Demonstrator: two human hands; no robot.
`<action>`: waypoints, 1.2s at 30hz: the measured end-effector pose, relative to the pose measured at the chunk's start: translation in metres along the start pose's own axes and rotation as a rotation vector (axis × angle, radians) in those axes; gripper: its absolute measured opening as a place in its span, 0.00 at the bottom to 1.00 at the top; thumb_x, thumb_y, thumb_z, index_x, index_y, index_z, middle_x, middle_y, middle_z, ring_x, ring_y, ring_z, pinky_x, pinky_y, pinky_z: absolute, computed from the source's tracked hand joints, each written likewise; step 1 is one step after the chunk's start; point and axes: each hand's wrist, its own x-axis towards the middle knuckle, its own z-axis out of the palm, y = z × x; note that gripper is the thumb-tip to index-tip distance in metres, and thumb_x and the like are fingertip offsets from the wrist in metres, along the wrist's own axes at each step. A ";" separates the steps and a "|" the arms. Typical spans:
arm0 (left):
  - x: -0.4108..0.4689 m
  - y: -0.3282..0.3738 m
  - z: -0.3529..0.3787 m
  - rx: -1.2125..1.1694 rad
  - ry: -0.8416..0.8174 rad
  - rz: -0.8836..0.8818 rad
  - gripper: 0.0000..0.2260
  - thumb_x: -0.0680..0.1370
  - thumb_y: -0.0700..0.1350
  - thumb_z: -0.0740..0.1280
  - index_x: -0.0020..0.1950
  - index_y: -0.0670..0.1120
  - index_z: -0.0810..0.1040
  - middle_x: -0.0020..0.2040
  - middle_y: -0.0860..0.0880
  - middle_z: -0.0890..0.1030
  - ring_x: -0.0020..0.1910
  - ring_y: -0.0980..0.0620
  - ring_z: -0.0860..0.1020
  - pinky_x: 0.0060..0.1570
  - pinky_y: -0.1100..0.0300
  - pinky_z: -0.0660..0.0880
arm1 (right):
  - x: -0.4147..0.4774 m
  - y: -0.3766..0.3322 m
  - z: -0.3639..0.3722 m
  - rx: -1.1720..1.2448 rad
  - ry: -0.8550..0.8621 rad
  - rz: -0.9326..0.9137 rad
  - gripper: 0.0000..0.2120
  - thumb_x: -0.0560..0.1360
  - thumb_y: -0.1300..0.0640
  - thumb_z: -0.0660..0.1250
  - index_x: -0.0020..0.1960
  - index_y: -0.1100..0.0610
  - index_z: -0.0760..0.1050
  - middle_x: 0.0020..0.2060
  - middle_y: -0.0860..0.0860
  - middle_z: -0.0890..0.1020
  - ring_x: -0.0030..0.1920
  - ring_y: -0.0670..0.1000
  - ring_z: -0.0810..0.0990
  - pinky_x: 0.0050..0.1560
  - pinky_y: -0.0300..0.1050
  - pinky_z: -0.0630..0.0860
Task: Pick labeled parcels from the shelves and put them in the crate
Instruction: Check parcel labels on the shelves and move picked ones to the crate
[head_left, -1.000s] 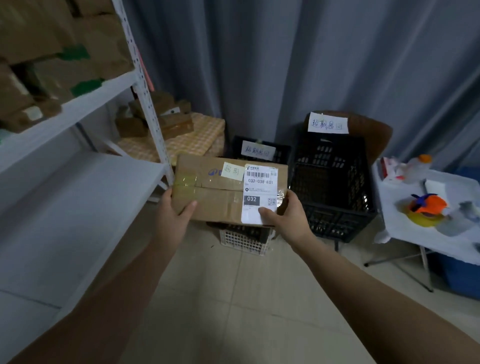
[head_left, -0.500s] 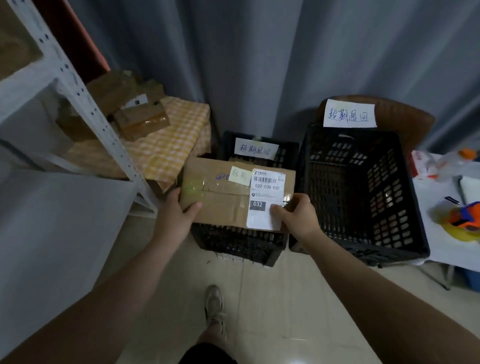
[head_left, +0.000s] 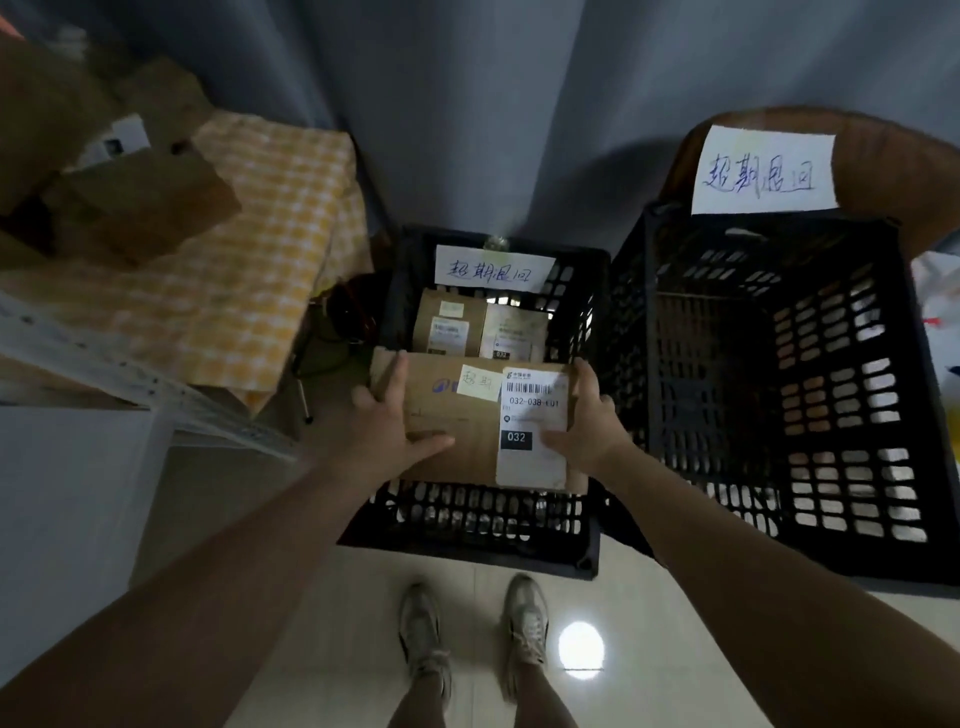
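Clearance is my worry. I have the parcel (head_left: 457, 410) held flat over the near half of the small crate (head_left: 467, 522), not yet down inside it. The left hand (head_left: 387, 421) grips its left end, thumb laid across the top. The right hand (head_left: 589, 421) grips the right end, thumb on the shipping label (head_left: 530, 457). The fingers underneath I cannot see.

The parcel looks nearly as wide as the crate, so I judge knuckles could jam against the side walls, or a corner could catch the near rim and tip it. The far end already holds two parcels (head_left: 449, 325), and pushing forward would ride it up onto them. Open room lies only straight down. The large crate (head_left: 779, 415) stands tight on the right, with the checked cloth (head_left: 249, 270) near on the left.
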 end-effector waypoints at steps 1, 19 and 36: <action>0.012 0.000 0.011 0.000 -0.025 -0.025 0.50 0.69 0.67 0.67 0.75 0.60 0.33 0.69 0.36 0.59 0.60 0.37 0.71 0.56 0.49 0.70 | 0.014 0.004 0.006 0.015 -0.016 0.041 0.48 0.73 0.59 0.72 0.77 0.45 0.40 0.70 0.60 0.60 0.60 0.58 0.72 0.45 0.44 0.75; 0.131 -0.061 0.191 0.490 -0.105 -0.030 0.43 0.73 0.63 0.66 0.77 0.46 0.48 0.76 0.39 0.46 0.72 0.37 0.55 0.68 0.46 0.61 | 0.152 0.155 0.151 -0.294 -0.058 0.073 0.22 0.80 0.61 0.59 0.73 0.60 0.60 0.71 0.58 0.64 0.69 0.58 0.65 0.64 0.45 0.63; 0.131 -0.082 0.183 0.601 -0.128 0.225 0.31 0.78 0.55 0.62 0.77 0.49 0.53 0.76 0.43 0.56 0.73 0.43 0.56 0.68 0.49 0.60 | 0.150 0.133 0.156 -0.723 -0.132 -0.156 0.31 0.76 0.60 0.62 0.76 0.54 0.54 0.72 0.58 0.60 0.72 0.59 0.58 0.66 0.55 0.66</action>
